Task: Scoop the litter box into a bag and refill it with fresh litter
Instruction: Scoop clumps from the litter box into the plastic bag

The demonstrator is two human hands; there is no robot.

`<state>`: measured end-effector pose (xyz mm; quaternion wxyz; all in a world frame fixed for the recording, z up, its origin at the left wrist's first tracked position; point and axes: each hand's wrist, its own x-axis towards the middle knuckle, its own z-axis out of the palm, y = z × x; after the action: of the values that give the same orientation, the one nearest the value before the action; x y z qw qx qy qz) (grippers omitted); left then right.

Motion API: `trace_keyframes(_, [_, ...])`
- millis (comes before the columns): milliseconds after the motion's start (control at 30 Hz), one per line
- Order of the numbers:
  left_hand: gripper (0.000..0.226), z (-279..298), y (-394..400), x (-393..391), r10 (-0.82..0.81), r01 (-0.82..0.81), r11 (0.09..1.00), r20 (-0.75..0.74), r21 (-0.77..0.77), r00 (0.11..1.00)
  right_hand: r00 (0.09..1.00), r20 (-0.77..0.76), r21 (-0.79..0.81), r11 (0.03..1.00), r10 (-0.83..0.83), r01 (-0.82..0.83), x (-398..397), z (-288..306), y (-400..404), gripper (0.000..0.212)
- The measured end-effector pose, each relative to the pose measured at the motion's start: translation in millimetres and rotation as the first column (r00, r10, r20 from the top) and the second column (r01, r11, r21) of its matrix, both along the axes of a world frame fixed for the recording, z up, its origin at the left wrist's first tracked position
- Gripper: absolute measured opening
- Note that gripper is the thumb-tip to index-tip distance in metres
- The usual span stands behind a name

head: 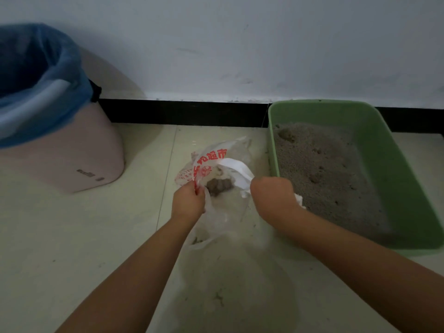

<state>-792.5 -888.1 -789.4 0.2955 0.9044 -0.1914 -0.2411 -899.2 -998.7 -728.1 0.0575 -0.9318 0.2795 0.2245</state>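
Thin plastic bag (216, 179) pinched between both hands, left hand (188, 200) and right hand (272, 194), beside green litter box (384, 164).

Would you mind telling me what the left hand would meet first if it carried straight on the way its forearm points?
Most likely the plastic bag itself: the left hand already grips its red-printed edge and points up into its mouth. Beyond lies bare floor, then the black baseboard, though depth is hard to judge.

Two bare forearms, no sleeves, hands (188, 200) unadorned
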Motion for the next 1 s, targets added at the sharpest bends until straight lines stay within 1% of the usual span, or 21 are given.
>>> trace_keyframes(67, [0.029, -1, 3, 1, 0.006, -0.006, 1.0, 0.008, 0.006, 1.0, 1.0, 0.003, -0.023, 0.999, -0.031, 0.031, -3, 4, -5, 0.024])
trace_keyframes(133, [0.027, -1, 5, 1, 0.034, -0.035, 0.999, 0.061, 0.015, 0.998, 0.998, 0.009, -0.05, 0.997, -0.065, 0.066, -7, 7, -12, 0.025])
trace_keyframes(167, [0.028, 0, 6, 0, 0.047, -0.05, 0.999, 0.102, 0.022, 0.994, 0.996, 0.041, -0.061, 0.995, -0.082, 0.084, -11, 9, -17, 0.026])
trace_keyframes(200, [0.034, 3, 6, -1, 0.055, -0.06, 0.998, 0.147, 0.028, 0.988, 0.99, 0.084, -0.056, 0.992, -0.113, 0.118, -16, 13, -23, 0.026])
trace_keyframes(267, [0.046, 6, 6, -5, 0.029, -0.035, 0.999, 0.303, 0.015, 0.953, 0.967, 0.175, -0.013, 0.982, -0.183, 0.188, -32, 20, -39, 0.022])
trace_keyframes(300, [0.044, 5, 5, -6, -0.017, 0.025, 1.0, 0.417, -0.013, 0.909, 0.953, 0.223, -0.007, 0.978, -0.203, 0.21, -42, 22, -49, 0.018])
trace_keyframes(333, [0.037, 2, 2, -9, -0.076, 0.114, 0.993, 0.531, -0.04, 0.844, 0.937, 0.268, -0.016, 0.971, -0.225, 0.238, -53, 25, -59, 0.016])
trace_keyframes(367, [0.03, -3, -2, -12, -0.121, 0.204, 0.977, 0.631, -0.06, 0.766, 0.922, 0.297, -0.03, 0.963, -0.248, 0.269, -64, 26, -70, 0.023])
trace_keyframes(400, [0.027, -8, -7, -17, -0.169, 0.302, 0.95, 0.691, -0.075, 0.703, 0.911, 0.306, -0.045, 0.952, -0.277, 0.304, -76, 29, -79, 0.031])
trace_keyframes(433, [0.027, -11, -13, -23, -0.231, 0.404, 0.911, 0.704, -0.087, 0.672, 0.899, 0.303, -0.056, 0.936, -0.315, 0.347, -89, 31, -88, 0.034])
trace_keyframes(467, [0.028, -13, -20, -32, -0.294, 0.502, 0.859, 0.704, -0.103, 0.647, 0.889, 0.291, -0.063, 0.92, -0.354, 0.387, -102, 33, -96, 0.033])
trace_keyframes(500, [0.028, -14, -26, -41, -0.359, 0.59, 0.801, 0.704, -0.105, 0.613, 0.884, 0.258, -0.075, 0.905, -0.389, 0.42, -114, 34, -104, 0.03])
trace_keyframes(567, [0.027, -16, -40, -61, -0.465, 0.731, 0.678, 0.723, -0.079, 0.51, 0.892, 0.127, -0.158, 0.879, -0.433, 0.449, -136, 35, -118, 0.031])
trace_keyframes(633, [0.027, -24, -52, -79, -0.53, 0.821, 0.57, 0.747, -0.036, 0.401, 0.91, -0.042, -0.24, 0.889, -0.412, 0.391, -155, 33, -129, 0.039])
trace_keyframes(700, [0.027, -31, -61, -91, -0.553, 0.867, 0.498, 0.774, 0.009, 0.309, 0.92, -0.184, -0.253, 0.921, -0.345, 0.295, -170, 29, -140, 0.046])
trace_keyframes(800, [0.028, -36, -69, -96, -0.554, 0.907, 0.419, 0.802, 0.036, 0.224, 0.897, -0.344, -0.226, 0.951, -0.279, 0.21, -185, 23, -150, 0.051])
trace_keyframes(867, [0.034, -40, -70, -95, -0.548, 0.919, 0.39, 0.815, 0.048, 0.19, 0.882, -0.398, -0.215, 0.96, -0.253, 0.178, -191, 16, -156, 0.047])
trace_keyframes(967, [0.054, -47, -67, -92, -0.547, 0.92, 0.379, 0.826, 0.101, 0.135, 0.889, -0.4, -0.183, 0.969, -0.225, 0.163, -197, 5, -167, 0.046])
trace_keyframes(1000, [0.054, -49, -66, -92, -0.538, 0.916, 0.383, 0.834, 0.117, 0.119, 0.897, -0.386, -0.16, 0.973, -0.215, 0.165, -198, 0, -171, 0.048])
